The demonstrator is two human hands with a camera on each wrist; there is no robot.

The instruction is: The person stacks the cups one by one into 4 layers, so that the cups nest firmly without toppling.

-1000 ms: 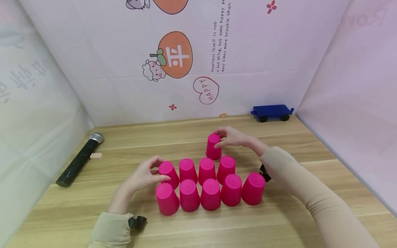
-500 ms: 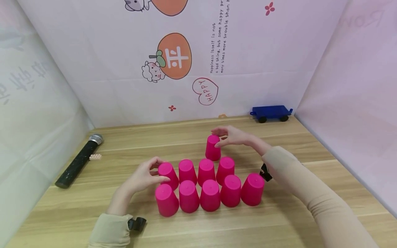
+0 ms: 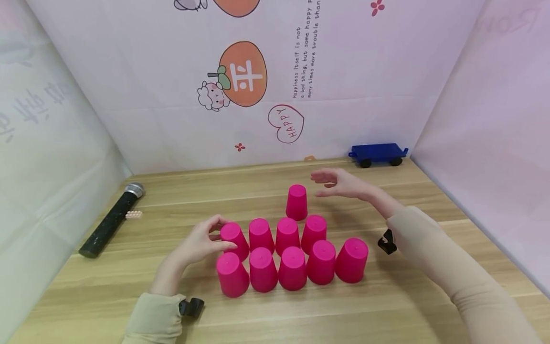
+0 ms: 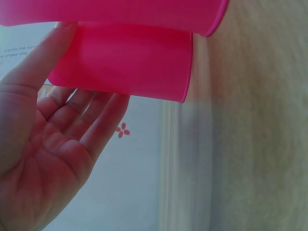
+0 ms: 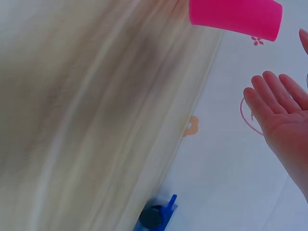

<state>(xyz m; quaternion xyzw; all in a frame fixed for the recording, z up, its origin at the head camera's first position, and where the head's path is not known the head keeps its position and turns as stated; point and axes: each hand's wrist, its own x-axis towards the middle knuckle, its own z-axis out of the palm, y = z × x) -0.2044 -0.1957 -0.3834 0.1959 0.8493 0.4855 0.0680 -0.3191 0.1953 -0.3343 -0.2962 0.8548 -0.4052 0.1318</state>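
A person's left hand (image 3: 199, 243) grips a bright pink, tapered, plastic-looking cup (image 3: 238, 239), thumb on its near side and fingers on its far side, as it stands mouth-down on a pale wood-grain table (image 3: 275, 320). The right hand (image 3: 342, 184) holds nothing, its thumb and fingers spread wide, a gap between them and a lone pink cup (image 3: 297, 202) that stands upside down just left of the fingertips. Rightward from the left fingers, three more upturned pink cups (image 3: 287, 236) make up a back row of four. On the person's side of those fingers stands a front row of five matching cups (image 3: 292, 268), mouth-down and close together. Well left of the left fingers lies a black microphone with a silver mesh head (image 3: 112, 220), a small pale-pink studded block (image 3: 133, 214) just beside it. Past the right fingers, farther back and to the right, a blue toy flatbed wagon with black wheels (image 3: 378, 153) stands near a white wall covering (image 3: 343, 71) printed with an orange fruit and a red heart. Beige sleeves (image 3: 421, 243) cover both forearms; a black fitting (image 3: 192, 308) shows at each wrist.
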